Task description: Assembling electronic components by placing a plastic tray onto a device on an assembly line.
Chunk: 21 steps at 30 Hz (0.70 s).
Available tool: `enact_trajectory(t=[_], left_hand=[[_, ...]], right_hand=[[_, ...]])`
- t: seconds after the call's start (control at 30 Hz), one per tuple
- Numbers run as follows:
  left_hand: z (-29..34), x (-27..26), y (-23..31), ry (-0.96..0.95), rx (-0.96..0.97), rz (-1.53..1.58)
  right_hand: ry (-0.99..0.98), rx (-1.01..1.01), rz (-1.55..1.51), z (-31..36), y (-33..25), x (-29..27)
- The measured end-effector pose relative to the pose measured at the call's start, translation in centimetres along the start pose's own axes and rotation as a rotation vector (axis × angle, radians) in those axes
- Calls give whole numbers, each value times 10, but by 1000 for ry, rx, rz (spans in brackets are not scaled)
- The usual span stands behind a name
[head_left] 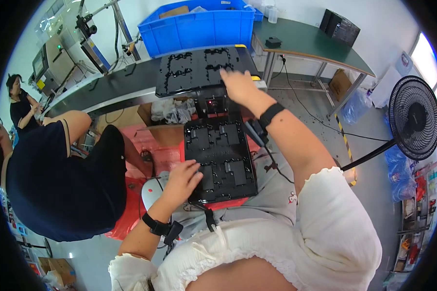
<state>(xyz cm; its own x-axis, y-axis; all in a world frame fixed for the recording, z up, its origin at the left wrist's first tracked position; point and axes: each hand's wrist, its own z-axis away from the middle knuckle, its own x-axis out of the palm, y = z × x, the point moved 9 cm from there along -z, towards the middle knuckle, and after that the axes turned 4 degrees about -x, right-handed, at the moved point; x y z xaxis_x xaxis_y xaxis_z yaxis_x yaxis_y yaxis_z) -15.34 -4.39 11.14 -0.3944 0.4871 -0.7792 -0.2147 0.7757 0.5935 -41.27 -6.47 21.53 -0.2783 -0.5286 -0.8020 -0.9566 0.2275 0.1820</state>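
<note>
A black rectangular tray (210, 156) with dark moulded parts and flat blocks on it rests over my lap. My left hand (182, 182) lies on its near left side, fingers spread and stretched over the edge. Ahead, a second black tray (194, 72) with several clusters of small black parts sits at the conveyor's near edge. My right hand (240, 87) reaches to this tray's right side, fingers extended over the parts there. I see nothing held in it, though its fingertips partly hide what lies below. Both wrists wear black straps.
A blue bin (196, 31) stands behind the far tray, and a green-topped table (308, 46) is at the back right. Close at my left sits a person in dark clothes (65, 184); another person (23, 104) is farther off. A black fan (414, 118) stands at right.
</note>
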Motion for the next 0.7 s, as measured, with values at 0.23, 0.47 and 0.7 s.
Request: enact_trajectory(t=[0.23, 0.47, 0.7], left_hand=[[-41, -24, -56, 280, -703, 1282], [-42, -9, -82, 66, -447, 880], [-20, 62, -153, -91, -529, 304]], right_hand=[[-297, -169, -185, 62, -140, -38], [-868, -678, -887, 155, -222, -75], [-868, 71, -315, 196, -120, 12]])
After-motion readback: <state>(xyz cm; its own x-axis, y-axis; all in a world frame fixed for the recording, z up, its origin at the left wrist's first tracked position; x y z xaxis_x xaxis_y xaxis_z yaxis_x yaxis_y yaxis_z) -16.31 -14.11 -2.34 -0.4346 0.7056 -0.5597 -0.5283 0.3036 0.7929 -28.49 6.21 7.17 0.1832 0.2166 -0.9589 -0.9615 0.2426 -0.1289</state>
